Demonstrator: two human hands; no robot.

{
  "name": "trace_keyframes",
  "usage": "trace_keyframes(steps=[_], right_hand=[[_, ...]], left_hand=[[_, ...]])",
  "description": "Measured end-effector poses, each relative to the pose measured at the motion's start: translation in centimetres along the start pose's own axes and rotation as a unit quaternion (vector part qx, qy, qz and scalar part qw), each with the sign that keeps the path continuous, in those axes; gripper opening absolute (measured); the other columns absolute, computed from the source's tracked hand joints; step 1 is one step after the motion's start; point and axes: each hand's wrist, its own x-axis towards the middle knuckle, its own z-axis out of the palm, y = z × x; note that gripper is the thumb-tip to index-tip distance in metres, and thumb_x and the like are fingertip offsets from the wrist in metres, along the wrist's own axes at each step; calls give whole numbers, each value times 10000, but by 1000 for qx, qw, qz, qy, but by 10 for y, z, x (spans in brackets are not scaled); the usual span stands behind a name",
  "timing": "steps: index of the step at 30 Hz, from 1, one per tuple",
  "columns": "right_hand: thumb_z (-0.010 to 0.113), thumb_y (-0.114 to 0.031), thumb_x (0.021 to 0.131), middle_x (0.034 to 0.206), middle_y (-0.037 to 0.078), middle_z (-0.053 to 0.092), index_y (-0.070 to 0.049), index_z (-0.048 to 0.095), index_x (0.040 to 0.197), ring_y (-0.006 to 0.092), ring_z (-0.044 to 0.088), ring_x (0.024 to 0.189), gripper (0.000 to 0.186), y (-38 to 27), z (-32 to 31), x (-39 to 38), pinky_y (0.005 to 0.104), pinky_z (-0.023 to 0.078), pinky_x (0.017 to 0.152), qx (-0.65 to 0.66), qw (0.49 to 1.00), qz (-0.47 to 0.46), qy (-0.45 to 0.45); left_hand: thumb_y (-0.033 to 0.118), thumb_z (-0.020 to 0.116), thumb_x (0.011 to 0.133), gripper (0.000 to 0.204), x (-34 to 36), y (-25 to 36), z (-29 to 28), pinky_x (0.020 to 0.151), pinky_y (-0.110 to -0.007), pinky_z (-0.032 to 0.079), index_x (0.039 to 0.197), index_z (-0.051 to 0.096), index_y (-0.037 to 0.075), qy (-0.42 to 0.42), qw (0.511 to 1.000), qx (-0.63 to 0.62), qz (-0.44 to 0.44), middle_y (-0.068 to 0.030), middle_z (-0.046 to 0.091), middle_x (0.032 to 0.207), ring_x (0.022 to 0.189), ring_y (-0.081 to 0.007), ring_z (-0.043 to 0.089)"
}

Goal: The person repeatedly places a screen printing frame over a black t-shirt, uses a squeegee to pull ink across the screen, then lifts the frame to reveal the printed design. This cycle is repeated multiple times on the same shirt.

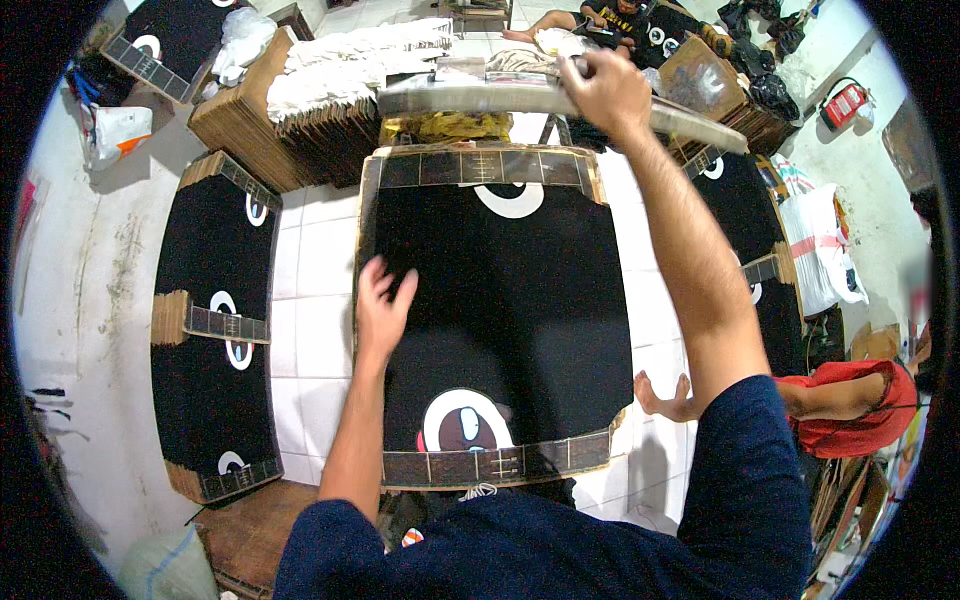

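Note:
My right hand (608, 92) is raised at the far side, its fingers closed on a long pale frame (460, 98), seen nearly edge-on and blurred. It looks like a screen-printing frame. Below it lies a black cloth (500, 290) on a board (368, 200). White eye shapes are printed on the cloth; the near eye (466, 420) has brown, blue and pink in it. Dark ruled strips cross the board's far end (480, 168) and near end (500, 462). My left hand (382, 310) hovers at the cloth's left edge, fingers apart, holding nothing.
Similar black cloths on boards stand left (215, 260) and right (735, 210). Stacked brown boards (245, 110) carry white cloths (350, 65). A person (620, 20) sits at the back. Another person's red shorts (850, 410) and bare foot show close at right.

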Motion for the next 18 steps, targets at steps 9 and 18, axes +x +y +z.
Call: trace_keyframes(steps=[9, 18], right_hand=[[770, -465, 877, 959, 61, 634, -114, 687, 934, 260, 599, 981, 365, 12, 78, -224, 452, 420, 893, 75, 989, -54, -119], [768, -177, 846, 1033, 37, 691, -144, 668, 1040, 275, 653, 1049, 221, 45, 149, -229, 498, 416, 890, 67, 949, -71, -301]], left_hand=[[692, 371, 985, 826, 64, 30, 102, 1212, -553, 305, 1535, 449, 81, 122, 764, -537, -338, -140, 414, 1597, 1477, -349, 373], [525, 882, 764, 1006, 25, -111, 82, 1111, -526, 389, 1491, 427, -1, 144, 934, 311, 99, -233, 548, 1364, 1314, -369, 519]])
